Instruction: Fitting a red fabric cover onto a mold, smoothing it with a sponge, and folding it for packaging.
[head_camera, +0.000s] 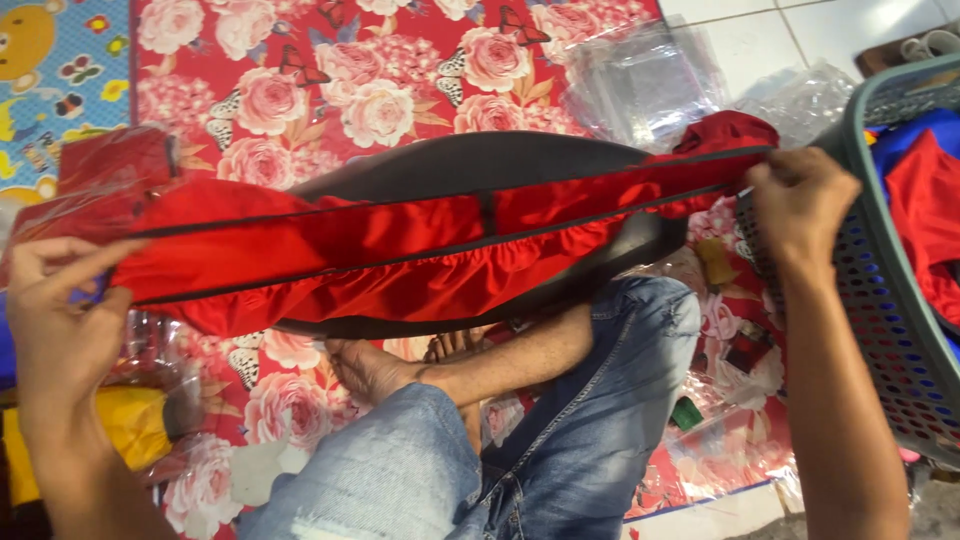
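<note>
Nearest us, at six o'clock, we see crossed legs in blue jeans (560, 440) with bare feet tucked under. At nine o'clock the left hand (55, 320) pinches one end of a red garment (400, 255) with dark trim, fingers closed on the cloth. At three o'clock the right hand (800, 215) grips the other end, so the garment stretches level between both hands above a dark oval board (470, 165). Just beside the right hand stands a grey plastic basket (890, 310) holding red and blue cloth. Farther off, at twelve o'clock, a red rose-print mat (370, 80) covers the floor, with clear plastic bags (640, 80) at one o'clock.
</note>
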